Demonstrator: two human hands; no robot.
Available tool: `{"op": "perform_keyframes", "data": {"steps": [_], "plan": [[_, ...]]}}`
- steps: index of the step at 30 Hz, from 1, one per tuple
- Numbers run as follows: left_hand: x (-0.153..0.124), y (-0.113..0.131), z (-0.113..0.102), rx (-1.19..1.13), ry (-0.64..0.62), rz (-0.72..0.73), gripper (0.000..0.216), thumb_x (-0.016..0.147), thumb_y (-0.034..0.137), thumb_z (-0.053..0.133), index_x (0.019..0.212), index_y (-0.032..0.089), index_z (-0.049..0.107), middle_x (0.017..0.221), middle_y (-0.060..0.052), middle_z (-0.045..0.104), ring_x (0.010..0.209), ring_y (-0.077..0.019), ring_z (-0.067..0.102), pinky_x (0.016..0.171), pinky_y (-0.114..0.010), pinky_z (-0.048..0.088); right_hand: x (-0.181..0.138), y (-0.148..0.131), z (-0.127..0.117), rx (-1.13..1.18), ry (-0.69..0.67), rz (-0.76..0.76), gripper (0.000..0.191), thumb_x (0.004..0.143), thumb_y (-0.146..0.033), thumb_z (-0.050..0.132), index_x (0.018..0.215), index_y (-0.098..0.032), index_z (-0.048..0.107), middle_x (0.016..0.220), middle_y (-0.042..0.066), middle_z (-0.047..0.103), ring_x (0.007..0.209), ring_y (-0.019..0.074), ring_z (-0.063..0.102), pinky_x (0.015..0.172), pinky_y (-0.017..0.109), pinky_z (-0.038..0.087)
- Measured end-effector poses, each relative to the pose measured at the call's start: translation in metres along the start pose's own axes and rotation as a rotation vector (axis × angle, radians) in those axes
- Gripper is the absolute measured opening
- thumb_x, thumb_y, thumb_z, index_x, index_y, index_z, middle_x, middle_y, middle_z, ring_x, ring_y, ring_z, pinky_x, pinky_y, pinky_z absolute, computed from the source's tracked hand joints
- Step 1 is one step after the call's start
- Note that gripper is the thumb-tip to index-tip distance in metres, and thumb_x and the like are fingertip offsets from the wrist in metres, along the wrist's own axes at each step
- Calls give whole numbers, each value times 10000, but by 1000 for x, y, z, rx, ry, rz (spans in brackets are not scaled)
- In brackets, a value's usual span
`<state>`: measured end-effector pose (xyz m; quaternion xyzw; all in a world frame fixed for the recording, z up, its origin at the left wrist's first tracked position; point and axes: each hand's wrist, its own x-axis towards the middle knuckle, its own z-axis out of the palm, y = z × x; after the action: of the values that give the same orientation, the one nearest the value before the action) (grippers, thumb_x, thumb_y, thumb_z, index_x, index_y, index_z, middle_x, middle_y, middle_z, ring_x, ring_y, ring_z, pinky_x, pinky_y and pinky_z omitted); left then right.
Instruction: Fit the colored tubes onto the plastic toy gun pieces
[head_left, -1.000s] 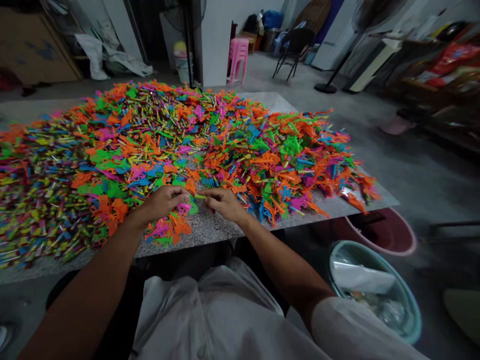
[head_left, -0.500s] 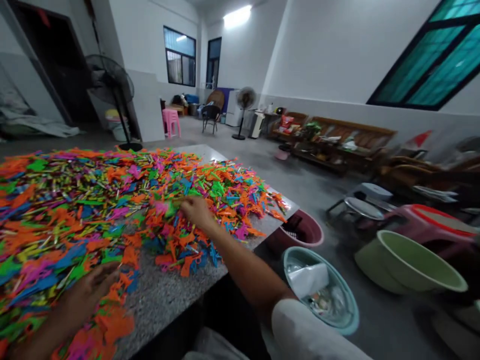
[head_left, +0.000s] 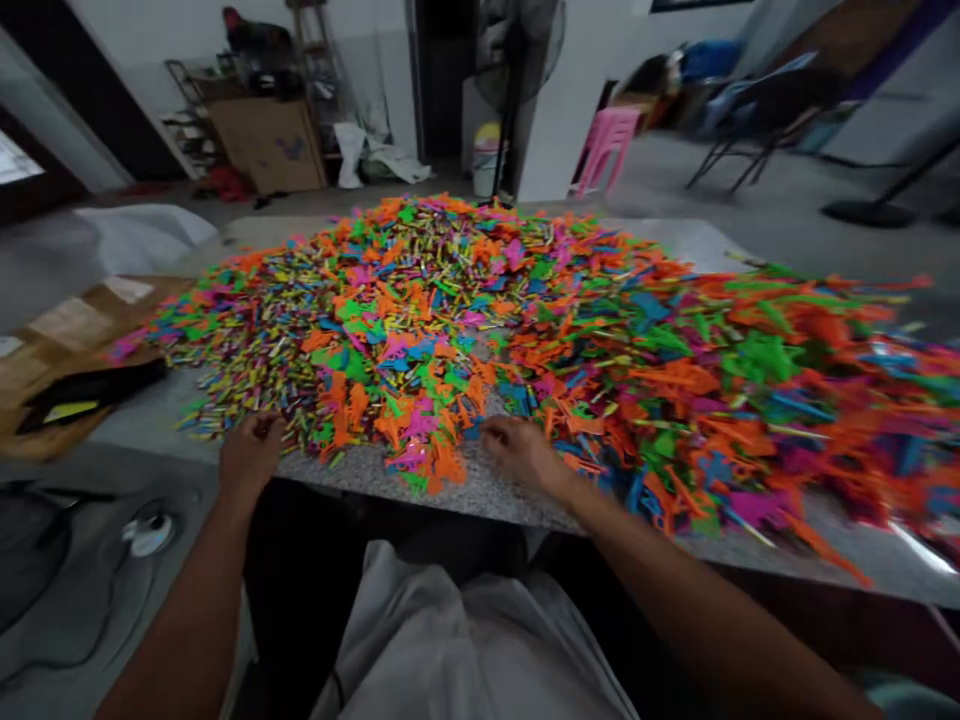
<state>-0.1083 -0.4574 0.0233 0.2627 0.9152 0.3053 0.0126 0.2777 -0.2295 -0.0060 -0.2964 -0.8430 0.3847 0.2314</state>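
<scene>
A wide heap of bright plastic pieces (head_left: 435, 350), orange, green, blue and pink, covers the stone-topped table (head_left: 487, 500); many resemble small toy guns. Short yellow and dark-red sticks (head_left: 255, 370) lie thick on the left side. My left hand (head_left: 251, 452) is at the near edge of those sticks, its fingers curled; whatever may be in them is hidden. My right hand (head_left: 525, 455) is over the near table edge between two parts of the heap, fingers drawn together next to a blue piece (head_left: 472, 430). Blur hides whether it grips anything.
Left of the heap lie cardboard (head_left: 75, 325) and a black item with a yellow label (head_left: 94, 395). A white corded device (head_left: 148, 530) is on the floor at left. Behind the table stand a fan (head_left: 514, 60), pink stools (head_left: 607, 150) and a dark chair (head_left: 780, 110).
The view has swung left. My right hand has come back from the right-hand heap to the near edge, and the green and pink pieces at its fingers no longer show. My left hand is now by the sticks.
</scene>
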Motion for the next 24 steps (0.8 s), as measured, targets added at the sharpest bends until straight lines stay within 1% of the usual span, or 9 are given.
{"op": "perform_keyframes", "data": {"steps": [2,5,8,10,14,16,19,21,24], "plan": [[-13,-28,-6,36,-68,-20,350,863,505,601,992,211,741,941,-81,789,870,-265,735,793,-346,544,-10,-18,48,-78,-134,-40,208,992,-205,557,973,-200,764,888,51,784,778,186,724,740,275,522],[-38,-48,3,33,-178,47,321,881,495,590,989,228,732,968,-75,801,904,-270,744,834,-355,551,-3,-57,105,-234,-294,-190,202,1035,-227,552,1038,-195,751,992,85,794,878,208,748,806,287,543],[-55,-51,16,62,-182,148,321,899,467,577,1040,227,736,1068,-98,799,986,-281,741,916,-381,549,21,-100,154,-412,-445,-348,222,1017,-189,560,1175,-164,715,1089,131,777,903,241,754,786,325,583],[-58,-48,20,60,-160,181,351,905,463,567,1088,215,737,1164,-121,785,1037,-288,732,964,-397,541,39,-123,185,-487,-461,-393,314,1000,-158,561,1292,-140,673,1207,165,743,989,278,757,782,371,613],[-53,-37,9,18,-131,141,382,926,488,558,1149,229,729,1187,-96,781,1038,-281,731,985,-403,536,67,-145,225,-547,-510,-339,262,1012,-152,530,1199,-105,708,1247,195,699,1090,308,746,797,401,636],[-49,-31,0,-9,-103,104,371,934,507,563,1141,249,732,1133,-67,788,1009,-275,730,960,-397,542,72,-144,228,-556,-531,-314,238,1017,-151,520,1155,-119,711,1267,191,684,1064,298,755,786,396,639],[-47,-20,-2,-68,-50,45,377,931,536,570,1123,255,733,1055,-45,786,938,-265,726,895,-381,552,68,-132,206,-526,-432,-316,255,1035,-179,501,1235,-148,656,1328,182,648,1054,282,747,790,396,632],[-53,-10,8,-74,-71,45,373,923,537,571,1079,240,734,1003,-48,781,898,-263,721,870,-379,552,57,-118,178,-424,-279,-245,272,1056,-253,501,1289,-166,615,1341,171,638,1064,268,731,813,380,615],[-77,9,39,-98,-257,186,339,911,535,608,1012,234,727,974,-55,776,900,-263,721,863,-379,555,29,-85,127,-175,19,-9,233,1038,-311,539,1221,-195,623,1200,118,697,996,229,717,828,327,569]]}}
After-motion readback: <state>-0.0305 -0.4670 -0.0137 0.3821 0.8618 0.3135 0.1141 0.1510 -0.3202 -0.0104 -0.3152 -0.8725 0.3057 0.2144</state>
